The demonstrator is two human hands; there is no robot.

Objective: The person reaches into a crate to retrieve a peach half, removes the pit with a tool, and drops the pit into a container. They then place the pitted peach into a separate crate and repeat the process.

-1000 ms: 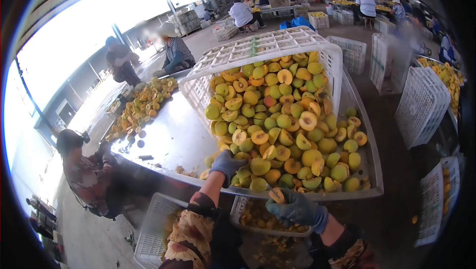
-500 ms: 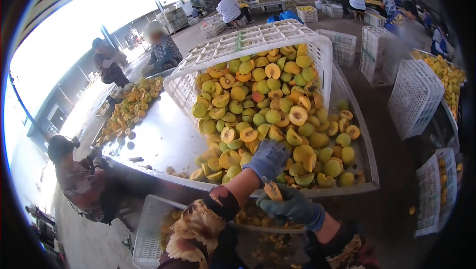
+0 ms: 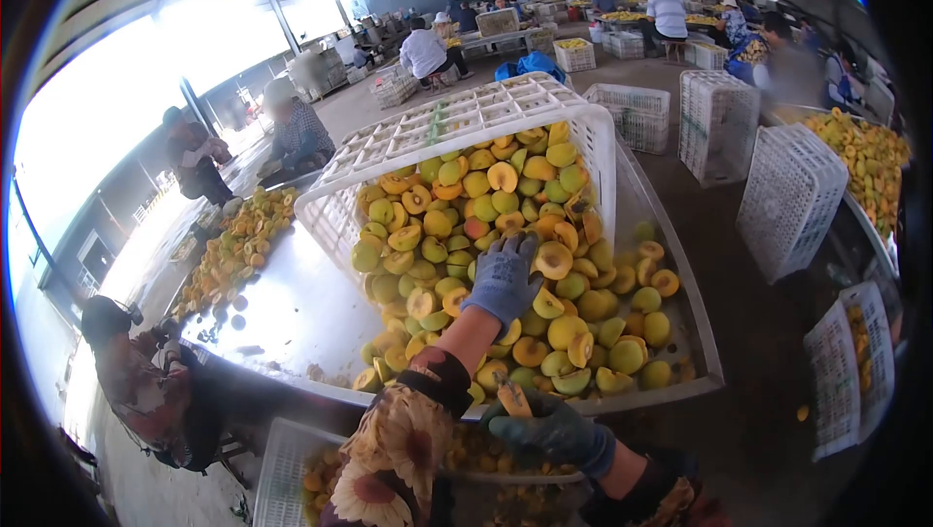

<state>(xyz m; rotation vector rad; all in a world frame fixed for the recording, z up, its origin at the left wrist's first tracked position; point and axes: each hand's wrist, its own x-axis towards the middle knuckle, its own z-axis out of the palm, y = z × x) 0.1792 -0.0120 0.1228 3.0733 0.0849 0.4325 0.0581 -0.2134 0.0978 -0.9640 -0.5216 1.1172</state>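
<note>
On metal table (image 3: 301, 304), tipped crate (image 3: 437, 119) w/ fruit halves (image 3: 466, 206) spilling out, prob lots left; some pcs (image 3: 319, 483) in lower bin (image 3: 276, 469). L hand (image 3: 503, 279) atop halves, grip unclear; R hand (image 3: 556, 433) curled round tan thing (image 3: 512, 397), can't ID.

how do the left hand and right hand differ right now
The left hand wears a light blue-grey glove; the right hand wears a darker, greenish one. The left hand has its fingers spread on the fruit, while the right hand is closed around a small tan item, nearer the body. Both are gloved.
</note>
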